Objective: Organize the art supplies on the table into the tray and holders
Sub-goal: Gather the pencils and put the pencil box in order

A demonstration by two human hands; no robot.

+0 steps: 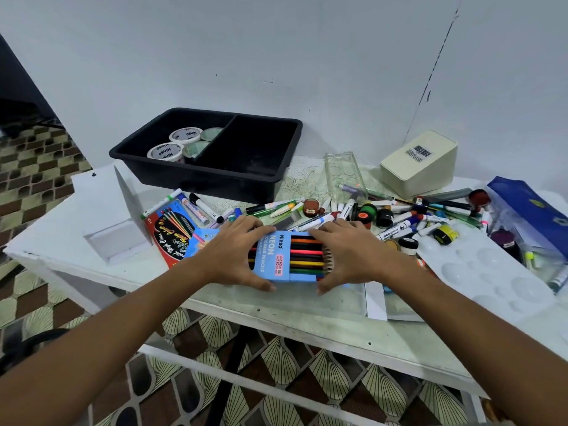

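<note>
Both hands on pencil box (287, 261) at desk (307, 305) front edge: left hand (233, 253) grip clamps its left end, right hand (350, 253) grip clamps its right. Black tray (212, 176) behind box, tape rolls (175, 144) inside. Markers (399, 216) scattered right of tray.

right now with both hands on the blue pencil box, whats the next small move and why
Probably lift the blue pencil box and carry it to the black tray. The left hand and right hand grip it at its two ends, and the tray's right compartment looks empty, while tape rolls fill the left one.
</note>
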